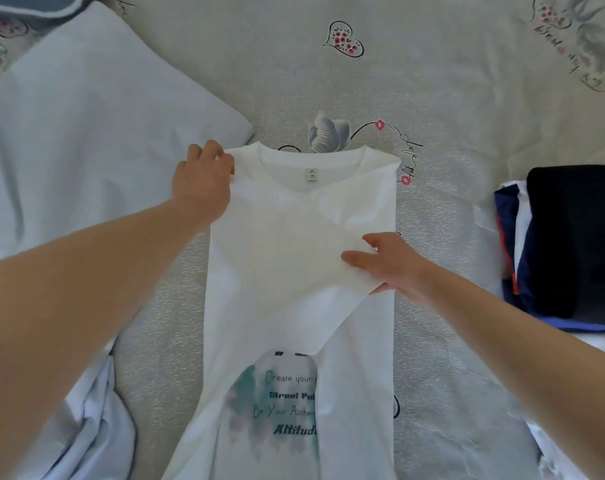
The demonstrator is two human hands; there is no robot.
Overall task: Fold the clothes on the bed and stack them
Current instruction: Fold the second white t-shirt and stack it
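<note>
A white T-shirt (294, 271) lies lengthwise on the bed, collar away from me, with a teal print and dark lettering near its lower part. Both side panels are folded in over the middle. My left hand (204, 181) grips the folded edge at the left shoulder, beside the collar. A sleeve lies diagonally across the chest, and my right hand (387, 263) pinches its end. A stack of folded clothes (571, 244) sits at the right, a black garment on top of navy and white ones.
A pale blue pillow (96, 126) lies at the upper left. More pale blue fabric (93, 427) is bunched at the lower left. The bedsheet (450, 109) is beige with heart and flower prints. White fabric (550, 455) shows at the lower right.
</note>
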